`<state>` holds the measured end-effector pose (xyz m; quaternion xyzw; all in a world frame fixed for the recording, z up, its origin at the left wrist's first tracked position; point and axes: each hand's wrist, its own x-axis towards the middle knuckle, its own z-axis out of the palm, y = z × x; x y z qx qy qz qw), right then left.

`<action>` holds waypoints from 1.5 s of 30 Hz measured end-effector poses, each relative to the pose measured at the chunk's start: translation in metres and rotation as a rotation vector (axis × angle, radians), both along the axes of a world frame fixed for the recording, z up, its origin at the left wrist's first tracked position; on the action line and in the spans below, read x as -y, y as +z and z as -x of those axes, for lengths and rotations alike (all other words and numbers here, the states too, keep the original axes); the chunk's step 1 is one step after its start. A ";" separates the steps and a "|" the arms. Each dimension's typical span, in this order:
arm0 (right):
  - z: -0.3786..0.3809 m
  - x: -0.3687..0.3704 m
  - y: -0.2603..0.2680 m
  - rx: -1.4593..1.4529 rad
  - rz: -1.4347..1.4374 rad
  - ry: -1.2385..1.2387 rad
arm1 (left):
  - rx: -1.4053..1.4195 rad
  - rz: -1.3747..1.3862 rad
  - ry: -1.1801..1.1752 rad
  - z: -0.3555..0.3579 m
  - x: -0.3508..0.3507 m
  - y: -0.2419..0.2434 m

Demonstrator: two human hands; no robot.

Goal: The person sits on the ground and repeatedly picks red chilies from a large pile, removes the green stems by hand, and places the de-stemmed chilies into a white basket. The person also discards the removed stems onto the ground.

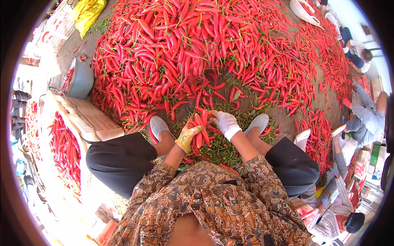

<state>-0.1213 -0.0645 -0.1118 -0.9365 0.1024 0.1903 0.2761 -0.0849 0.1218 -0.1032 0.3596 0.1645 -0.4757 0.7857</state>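
My left hand (pixel 189 133), in a yellow-stained glove, is closed around several red chili peppers (pixel 199 135). They point up and down between my feet. Close on the right, my right hand (pixel 227 123) wears a white glove, its thumb and fingertips pinching the end of a red chili (pixel 210 114) beside the bunch. Beneath both hands, green chili stems (pixel 227 150) litter the ground among a few loose peppers. A large heap of red chilies with green stems (pixel 181 52) rises right in front of me.
To my left stand a pale plastic crate (pixel 89 112) with a wire handle, holding chilies, and a grey bucket (pixel 81 80). A yellow bag (pixel 87 15) lies far left. Several other people sit on the right, one in a blue shirt (pixel 367 117). A white sack (pixel 303 12) lies behind the heap.
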 end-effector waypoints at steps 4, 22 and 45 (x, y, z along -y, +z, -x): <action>0.006 -0.014 0.015 -0.083 0.047 0.181 | 0.022 -0.024 -0.075 -0.003 -0.005 0.006; -0.009 0.052 -0.086 -0.454 -0.657 -0.776 | -0.159 -0.172 0.296 -0.004 -0.006 -0.034; 0.009 -0.055 0.031 0.016 0.067 0.158 | 0.088 -0.437 0.347 0.001 -0.002 -0.031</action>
